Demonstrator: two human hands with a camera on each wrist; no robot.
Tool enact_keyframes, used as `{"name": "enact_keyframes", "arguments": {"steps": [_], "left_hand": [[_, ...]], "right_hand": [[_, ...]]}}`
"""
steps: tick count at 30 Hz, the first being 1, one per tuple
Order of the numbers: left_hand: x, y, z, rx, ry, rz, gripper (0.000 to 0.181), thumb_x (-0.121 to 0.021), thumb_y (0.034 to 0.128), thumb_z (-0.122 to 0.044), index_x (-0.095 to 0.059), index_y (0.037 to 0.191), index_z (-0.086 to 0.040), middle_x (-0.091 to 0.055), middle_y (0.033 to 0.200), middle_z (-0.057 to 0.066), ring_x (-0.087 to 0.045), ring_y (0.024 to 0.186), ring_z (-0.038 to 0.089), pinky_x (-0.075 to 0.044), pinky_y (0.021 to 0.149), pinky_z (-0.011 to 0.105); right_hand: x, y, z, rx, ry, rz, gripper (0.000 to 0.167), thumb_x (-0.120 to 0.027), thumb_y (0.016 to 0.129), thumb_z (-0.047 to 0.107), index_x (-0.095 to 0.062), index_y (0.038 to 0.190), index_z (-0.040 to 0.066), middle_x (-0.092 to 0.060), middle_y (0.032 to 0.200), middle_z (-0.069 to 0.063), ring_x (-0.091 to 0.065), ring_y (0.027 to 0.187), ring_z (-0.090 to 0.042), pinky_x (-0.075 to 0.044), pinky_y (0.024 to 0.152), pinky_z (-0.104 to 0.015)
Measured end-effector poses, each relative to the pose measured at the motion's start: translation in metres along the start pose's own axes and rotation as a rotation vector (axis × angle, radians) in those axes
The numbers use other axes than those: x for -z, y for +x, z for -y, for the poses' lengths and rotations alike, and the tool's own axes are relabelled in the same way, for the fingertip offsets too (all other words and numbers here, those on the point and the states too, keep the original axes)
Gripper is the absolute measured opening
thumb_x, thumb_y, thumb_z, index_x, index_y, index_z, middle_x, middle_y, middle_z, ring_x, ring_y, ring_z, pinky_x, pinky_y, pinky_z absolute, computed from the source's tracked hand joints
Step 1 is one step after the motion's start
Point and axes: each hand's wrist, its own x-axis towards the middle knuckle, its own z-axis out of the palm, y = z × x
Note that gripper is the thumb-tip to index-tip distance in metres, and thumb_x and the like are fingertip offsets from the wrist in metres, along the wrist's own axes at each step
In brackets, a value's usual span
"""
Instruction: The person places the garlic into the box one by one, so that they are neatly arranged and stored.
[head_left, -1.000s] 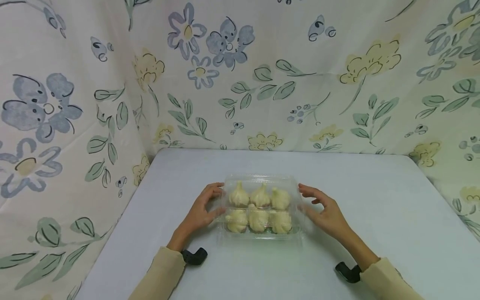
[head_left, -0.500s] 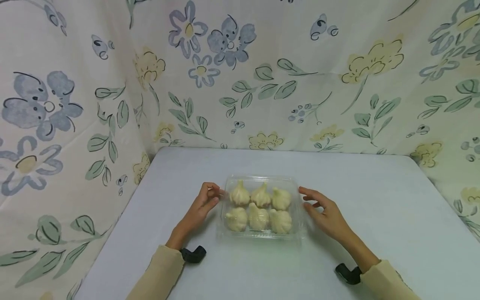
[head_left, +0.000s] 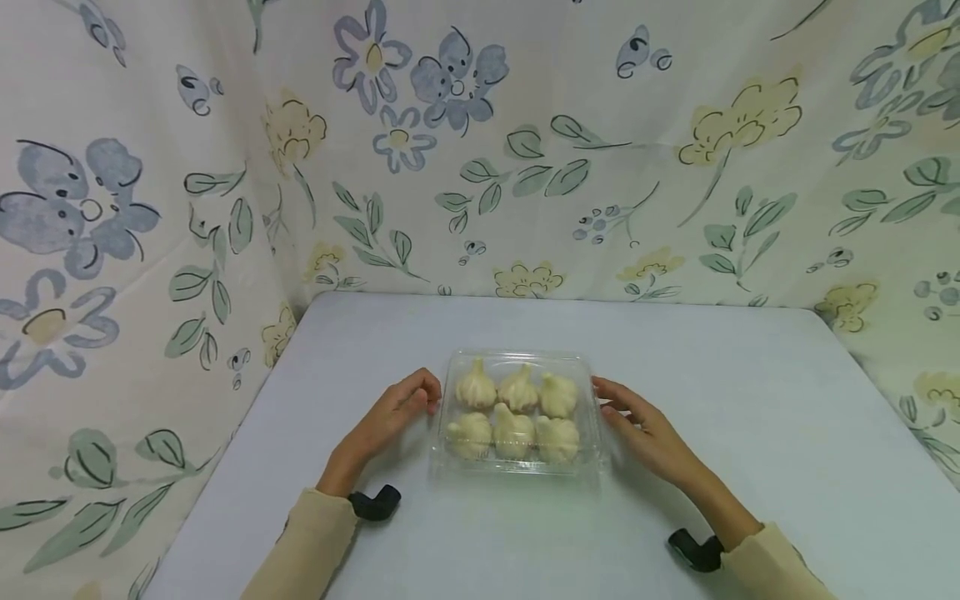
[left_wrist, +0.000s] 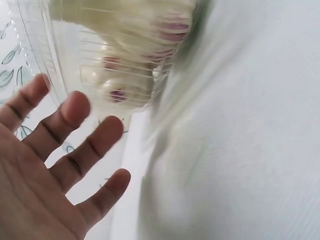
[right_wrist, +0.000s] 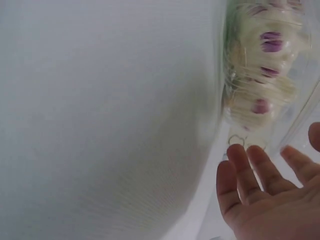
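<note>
A clear plastic clamshell box lies flat on the table with its lid down. Inside, several pale garlic bulbs sit in two rows; purple marks show on them in the wrist views. My left hand is just off the box's left side, with fingers relaxed and holding nothing. In the left wrist view, that hand's spread fingers are beside the clear wall. At the right side, my right hand has its fingertips at or very near the box's edge. Its fingers look loosely extended in the right wrist view.
A white-covered table carries the box near its middle. Floral curtains hang behind the table and along its sides. A black wrist mount sticks out by each sleeve.
The box's lid, partly raised a second ago, now lies down over the garlic bulbs. My left hand has drawn slightly left from the box, while the right hand has stayed almost in place.
</note>
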Motion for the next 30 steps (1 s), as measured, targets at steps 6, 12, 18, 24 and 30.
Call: {"name": "enact_keyframes", "arguments": {"steps": [6,12,18,24,30], "left_hand": [[0.008,-0.002,-0.013,0.119,0.039,0.145,0.041,-0.067,0.0951,-0.050,-0.058,0.112,-0.013,-0.065,0.094,0.001,-0.063,0.089,0.016,-0.048,0.091,0.048],[0.014,-0.003,-0.024,0.281,0.002,0.274,0.059,-0.088,0.0800,-0.032,-0.048,0.122,-0.021,-0.068,0.087,0.004,-0.066,0.086,0.021,-0.051,0.086,0.043],[0.009,-0.002,-0.024,0.376,-0.109,0.379,0.073,-0.088,0.0813,-0.028,-0.032,0.128,-0.017,-0.062,0.087,0.007,-0.062,0.064,0.019,-0.049,0.059,0.028],[0.005,-0.001,-0.022,0.408,-0.158,0.401,0.077,-0.085,0.0843,-0.026,-0.023,0.128,-0.015,-0.060,0.085,0.003,-0.054,0.058,0.015,-0.044,0.057,0.025],[0.002,0.000,-0.019,0.367,-0.246,0.410,0.074,-0.076,0.0920,-0.017,-0.016,0.135,-0.012,-0.067,0.083,0.007,-0.067,0.069,0.033,-0.044,0.061,0.026]], "right_hand": [[0.006,-0.007,0.004,-0.094,0.156,0.117,0.053,-0.043,0.109,0.020,-0.032,0.160,0.022,-0.048,0.151,-0.016,-0.054,0.129,-0.029,-0.049,0.096,-0.027],[0.010,-0.011,0.003,-0.063,0.297,0.249,0.074,-0.056,0.102,0.010,-0.016,0.164,0.017,-0.054,0.119,-0.019,-0.060,0.095,-0.014,-0.055,0.080,-0.029],[0.008,-0.015,0.000,-0.036,0.353,0.366,0.093,-0.062,0.100,0.008,0.002,0.165,0.025,-0.059,0.089,-0.008,-0.062,0.080,-0.033,-0.057,0.074,-0.036],[0.008,-0.017,0.001,-0.047,0.424,0.404,0.096,-0.061,0.102,0.009,0.010,0.164,0.028,-0.060,0.083,-0.005,-0.063,0.080,-0.037,-0.056,0.074,-0.038],[0.007,-0.018,0.003,-0.026,0.444,0.345,0.094,-0.061,0.101,0.007,0.008,0.165,0.020,-0.059,0.082,-0.009,-0.059,0.073,-0.025,-0.053,0.070,-0.037]]}}
